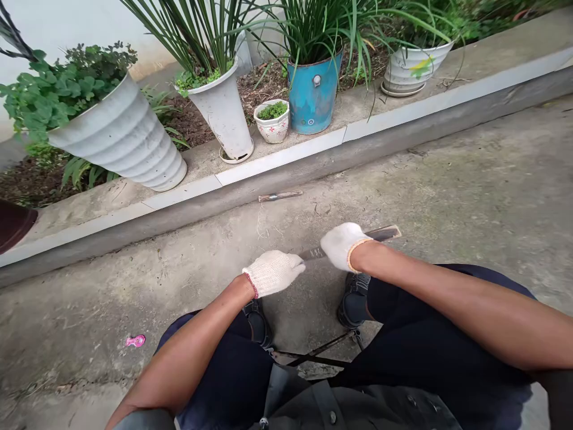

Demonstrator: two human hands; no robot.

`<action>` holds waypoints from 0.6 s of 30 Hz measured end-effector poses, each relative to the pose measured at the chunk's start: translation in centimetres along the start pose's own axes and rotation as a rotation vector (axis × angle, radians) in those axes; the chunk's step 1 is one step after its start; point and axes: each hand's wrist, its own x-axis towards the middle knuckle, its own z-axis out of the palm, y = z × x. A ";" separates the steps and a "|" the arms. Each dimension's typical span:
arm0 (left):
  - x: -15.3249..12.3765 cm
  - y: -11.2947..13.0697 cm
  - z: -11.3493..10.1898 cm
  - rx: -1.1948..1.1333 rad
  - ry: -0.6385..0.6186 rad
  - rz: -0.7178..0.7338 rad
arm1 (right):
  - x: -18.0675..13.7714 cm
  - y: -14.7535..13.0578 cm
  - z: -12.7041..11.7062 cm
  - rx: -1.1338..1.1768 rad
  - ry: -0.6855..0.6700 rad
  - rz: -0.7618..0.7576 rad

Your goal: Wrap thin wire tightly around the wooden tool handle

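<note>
The blue pot (pixel 314 95) stands on the low ledge (pixel 286 160), and the long dark strip (pixel 382 234) is held above the concrete floor (pixel 470 197), on the wearer's side of that pot and reaching a little to its right. The right hand (pixel 344 245), in a white knitted glove, is closed over the strip, leaving a pale-edged end showing beyond it. The left hand (pixel 273 273), gloved likewise with a dark red cuff edge, has its fingers drawn together on the strip's other end; its exact grip is partly hidden. Pale marks show on the strip between the hands. A short brown stick (pixel 280 196) lies on the floor just in front of the blue pot. The small patterned pot (pixel 272 121) sits just beside it on the left, the tall white pot (pixel 224 113) farther left, and the low white pot (pixel 414 68) to its right. A pink object (pixel 135 340) lies on the floor, well to the left and nearer the wearer than the blue pot.
</note>
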 end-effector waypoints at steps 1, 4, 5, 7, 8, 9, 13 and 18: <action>-0.1 0.3 0.0 -0.011 0.027 -0.001 | 0.2 0.3 -0.5 -0.023 0.041 0.080; -0.5 1.3 0.1 -0.047 0.096 -0.031 | 0.2 1.4 -2.2 0.016 0.218 0.180; -0.5 1.5 0.2 -0.064 0.106 -0.053 | 0.0 1.7 -2.7 0.056 0.264 0.169; -0.6 1.9 0.3 -0.096 0.118 -0.086 | -0.7 2.3 -3.5 0.163 0.285 0.110; -0.6 1.9 0.4 -0.110 0.128 -0.098 | -1.2 2.4 -3.8 0.222 0.262 0.079; -0.7 1.9 0.5 -0.122 0.144 -0.108 | -1.7 2.6 -4.0 0.279 0.225 0.046; -0.6 1.0 0.7 -0.123 0.191 -0.061 | -3.7 2.7 -3.8 0.332 -0.002 -0.178; -0.3 -0.1 0.6 0.161 0.114 0.066 | -3.3 1.9 -1.1 0.130 -0.268 -0.358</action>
